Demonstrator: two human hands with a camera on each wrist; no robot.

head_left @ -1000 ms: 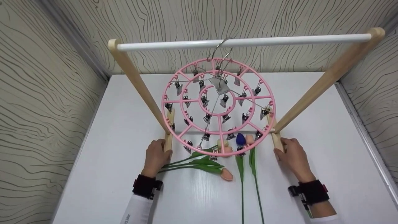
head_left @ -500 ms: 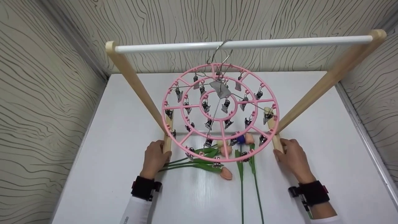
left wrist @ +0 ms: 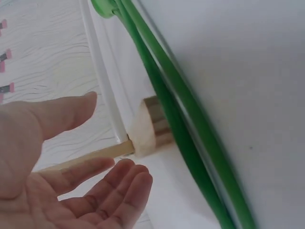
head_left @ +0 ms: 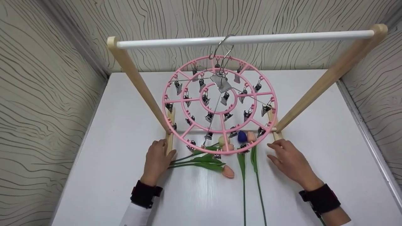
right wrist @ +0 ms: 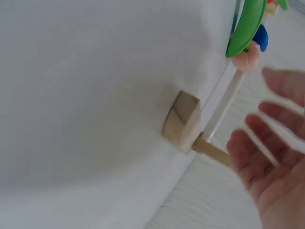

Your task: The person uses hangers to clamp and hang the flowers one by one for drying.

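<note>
Both hands open by the rack feet.
My left hand [head_left: 157, 160] & right hand [head_left: 287, 160], fingers spread wide, holding nothing; rack [head_left: 138, 81] feet just ahead, tulips [head_left: 204, 163] between them.

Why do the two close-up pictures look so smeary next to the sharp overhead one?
Head view: evenly lit and sharp, down to the metal clips on the round pink plastic clip hanger. Left wrist view: the green flower stems lie close to the lens and look soft. Right wrist view: the right hand shows streaked fingers, which looks like motion blur; the white table is washed out.
</note>
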